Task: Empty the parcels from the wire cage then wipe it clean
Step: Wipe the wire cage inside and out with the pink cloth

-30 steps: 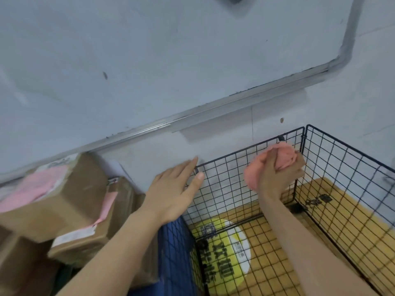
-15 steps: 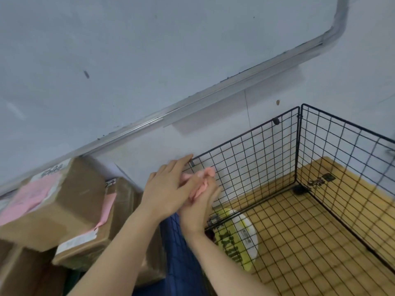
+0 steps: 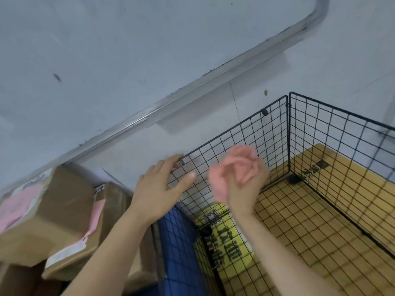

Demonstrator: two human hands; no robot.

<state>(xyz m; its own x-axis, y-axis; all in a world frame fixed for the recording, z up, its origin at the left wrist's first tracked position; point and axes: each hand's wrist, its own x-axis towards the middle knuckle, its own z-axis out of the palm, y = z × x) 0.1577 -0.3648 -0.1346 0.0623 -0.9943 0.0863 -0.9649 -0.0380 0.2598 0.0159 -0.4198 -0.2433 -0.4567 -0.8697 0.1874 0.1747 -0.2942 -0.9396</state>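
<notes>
The wire cage (image 3: pixel 275 133) stands on the floor against the wall (image 3: pixel 128 60), and no parcels are seen inside it. It is judged light and springy: the thin mesh panels are likely to flex and the whole frame to slide when rubbed, so hold is best taken at a top rail or corner, where the wire is stiffest. The pink cloth (image 3: pixel 233 165) is soft and bunched, and can be pressed into the mesh squares. It is clenched in the right grip (image 3: pixel 243 184) against the inner face of the back panel, blurred by motion. The back panel's top left corner is grasped by the left grip (image 3: pixel 158 189), fingers behind the wire and thumb on the front. The parcels (image 3: pixel 55 210), brown cardboard boxes with pink labels, are stacked outside, just left of the cage.

Half a second earlier the cloth was held at that left corner, touching the left grip; it has since been swept rightward along the panel. The left grip has stayed at its corner.
</notes>
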